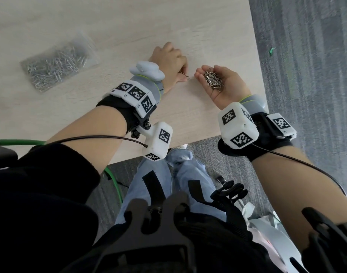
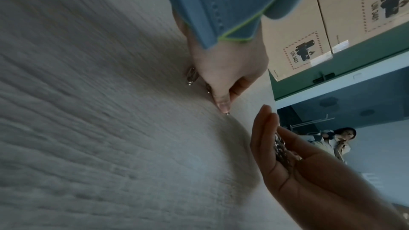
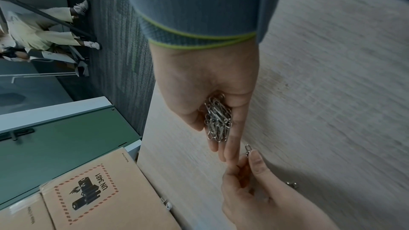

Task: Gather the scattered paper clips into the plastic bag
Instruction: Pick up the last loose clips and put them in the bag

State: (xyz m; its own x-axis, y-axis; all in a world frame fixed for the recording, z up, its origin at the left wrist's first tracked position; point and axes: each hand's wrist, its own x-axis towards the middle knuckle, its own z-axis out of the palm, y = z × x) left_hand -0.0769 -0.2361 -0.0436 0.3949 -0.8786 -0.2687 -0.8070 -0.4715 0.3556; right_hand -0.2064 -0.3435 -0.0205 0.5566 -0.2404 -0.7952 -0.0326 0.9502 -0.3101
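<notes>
Far left, the crinkly clear plastic bag (image 1: 58, 63) lies flat on the pale wood-grain table (image 1: 198, 28), already heavy with thin silvery wire clips. My left hand (image 1: 169, 62) pinches a loose paper clip (image 1: 185, 76) at the tabletop; I'd lift it cleanly and tip it across. My right hand (image 1: 222, 81) waits beside it, palm up and cupped loosely around a tangled pile of clips (image 1: 213, 79), best kept level.

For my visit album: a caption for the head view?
Left hand pinches a paper clip; right hand cups a pile.
</notes>
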